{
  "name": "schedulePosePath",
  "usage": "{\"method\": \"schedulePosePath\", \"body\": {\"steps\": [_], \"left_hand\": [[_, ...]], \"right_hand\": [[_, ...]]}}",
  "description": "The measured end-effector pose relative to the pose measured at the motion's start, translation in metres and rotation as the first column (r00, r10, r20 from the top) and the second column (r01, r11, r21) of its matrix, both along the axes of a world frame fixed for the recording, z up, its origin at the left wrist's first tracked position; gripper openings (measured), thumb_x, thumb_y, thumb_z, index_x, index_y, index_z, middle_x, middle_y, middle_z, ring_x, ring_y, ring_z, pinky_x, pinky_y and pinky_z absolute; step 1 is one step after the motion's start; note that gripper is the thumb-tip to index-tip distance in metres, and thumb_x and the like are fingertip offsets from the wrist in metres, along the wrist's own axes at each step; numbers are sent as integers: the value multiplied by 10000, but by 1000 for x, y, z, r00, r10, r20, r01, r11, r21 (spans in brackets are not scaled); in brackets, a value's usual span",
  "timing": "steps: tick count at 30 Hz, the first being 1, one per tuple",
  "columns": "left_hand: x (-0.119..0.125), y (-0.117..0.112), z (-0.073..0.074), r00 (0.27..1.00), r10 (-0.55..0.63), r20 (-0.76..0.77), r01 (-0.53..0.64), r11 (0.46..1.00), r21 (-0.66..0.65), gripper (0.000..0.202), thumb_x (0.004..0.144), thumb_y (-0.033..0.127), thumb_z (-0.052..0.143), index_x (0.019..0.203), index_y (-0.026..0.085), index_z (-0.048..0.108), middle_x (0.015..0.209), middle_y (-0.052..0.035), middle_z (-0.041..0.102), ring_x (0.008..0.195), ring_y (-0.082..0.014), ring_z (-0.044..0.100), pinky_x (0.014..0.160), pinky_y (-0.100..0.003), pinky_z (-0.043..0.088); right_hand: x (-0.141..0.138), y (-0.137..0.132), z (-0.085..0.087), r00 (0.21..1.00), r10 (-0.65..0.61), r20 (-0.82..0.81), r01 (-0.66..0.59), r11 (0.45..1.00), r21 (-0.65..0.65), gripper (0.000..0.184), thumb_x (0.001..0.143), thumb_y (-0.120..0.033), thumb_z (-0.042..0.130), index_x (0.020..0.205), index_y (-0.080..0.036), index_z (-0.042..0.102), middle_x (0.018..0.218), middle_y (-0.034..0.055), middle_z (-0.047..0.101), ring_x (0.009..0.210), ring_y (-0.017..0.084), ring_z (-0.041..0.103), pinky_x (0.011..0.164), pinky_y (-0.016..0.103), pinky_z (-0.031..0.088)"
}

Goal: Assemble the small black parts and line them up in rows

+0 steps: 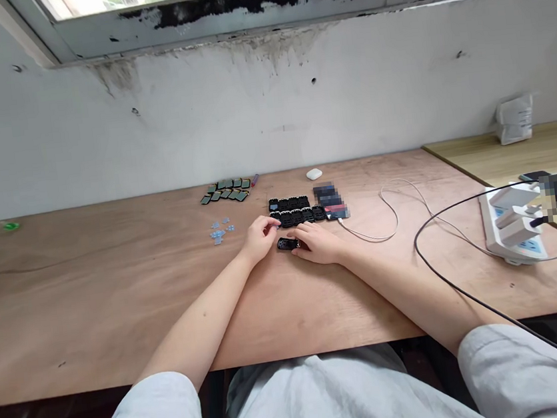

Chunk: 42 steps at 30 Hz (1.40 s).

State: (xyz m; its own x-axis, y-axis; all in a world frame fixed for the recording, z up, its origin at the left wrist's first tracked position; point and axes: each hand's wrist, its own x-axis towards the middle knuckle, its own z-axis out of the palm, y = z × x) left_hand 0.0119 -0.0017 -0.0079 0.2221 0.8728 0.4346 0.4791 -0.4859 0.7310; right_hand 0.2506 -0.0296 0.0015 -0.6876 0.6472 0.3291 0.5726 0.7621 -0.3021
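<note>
Black plastic piece lay on the desk between our hands, small, detail hard to read. Our right hand was flat-ish, fingers partly open and draped over the piece's right end. Our left hand was loosely curled, fingertips at the piece's upper left, beside the front row of frames. We could not tell if either hand had a firm grip. Just past them sat two rows of black frames, touching the left fingertips or very near. Right of those: a blurred stack. Left: loose blue bits, then rows of green-grey cards. Farther back, a white earbud case. Right: white cable, black cable, white power strip with plugs.
</note>
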Motion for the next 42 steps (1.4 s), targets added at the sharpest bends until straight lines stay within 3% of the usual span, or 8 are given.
{"method": "schedulePosePath", "body": {"steps": [3,6,11,16,23,26,35,42], "left_hand": [[1,-5,4,995,-98,-36,98,995,1,246,970,303,514,1030,202,730,1039,-72,643,828,-158,624,773,-311,543],[0,-7,5,994,-105,12,105,994,-32,252,952,319,554,1113,195,703,1029,-73,663,873,-171,640,799,-323,555],[1,-7,5,992,-121,25,123,986,-109,196,909,350,619,982,189,703,901,-41,711,776,-168,636,747,-325,554],[3,-13,8,975,-212,-70,201,970,-136,207,912,298,605,1024,196,745,967,-52,726,734,-156,627,710,-327,555],[7,-17,11,932,-279,-231,298,953,53,222,887,141,552,962,213,749,1013,-81,711,1011,-223,645,897,-399,570],[4,-17,14,916,-290,-277,328,939,103,291,895,125,533,1043,231,760,1097,-88,710,1080,-239,630,986,-441,542],[-10,-11,13,845,-331,-419,385,922,48,254,885,324,704,1121,282,786,1208,-86,687,1147,-266,621,1053,-453,498],[-13,-4,16,813,-337,-475,416,906,70,260,911,447,708,1073,267,803,1163,-100,702,1075,-263,647,992,-436,513]], "right_hand": [[0,1,-1,1000,-1,-11,1,1000,5,403,940,-297,685,1318,-177,608,1152,124,662,1059,282,591,921,407,481],[1,0,0,1000,-17,-19,17,1000,6,411,938,-289,687,1324,-173,607,1150,125,666,1053,283,599,914,405,487],[1,0,1,1000,-16,-21,16,1000,-8,447,935,-281,691,1361,-187,590,1148,118,669,1036,275,607,903,398,494],[2,5,-3,1000,-16,-20,16,1000,-15,358,935,-297,690,1266,-175,625,1098,111,677,1034,276,601,902,394,490],[3,6,-3,998,-4,-68,2,999,-37,362,933,-267,683,1280,-191,615,1108,98,677,1038,266,602,923,392,491],[3,6,-2,997,-14,-74,10,999,-47,369,933,-263,675,1286,-182,608,1120,107,675,1044,273,609,929,400,497],[4,10,-9,998,-42,-44,41,999,-29,357,953,-135,555,1305,-177,600,1268,128,657,1176,287,591,1009,433,479],[5,11,-6,999,-31,-9,30,999,-28,347,968,-114,526,1301,-174,606,1293,119,657,1189,283,584,1033,433,472]]}}
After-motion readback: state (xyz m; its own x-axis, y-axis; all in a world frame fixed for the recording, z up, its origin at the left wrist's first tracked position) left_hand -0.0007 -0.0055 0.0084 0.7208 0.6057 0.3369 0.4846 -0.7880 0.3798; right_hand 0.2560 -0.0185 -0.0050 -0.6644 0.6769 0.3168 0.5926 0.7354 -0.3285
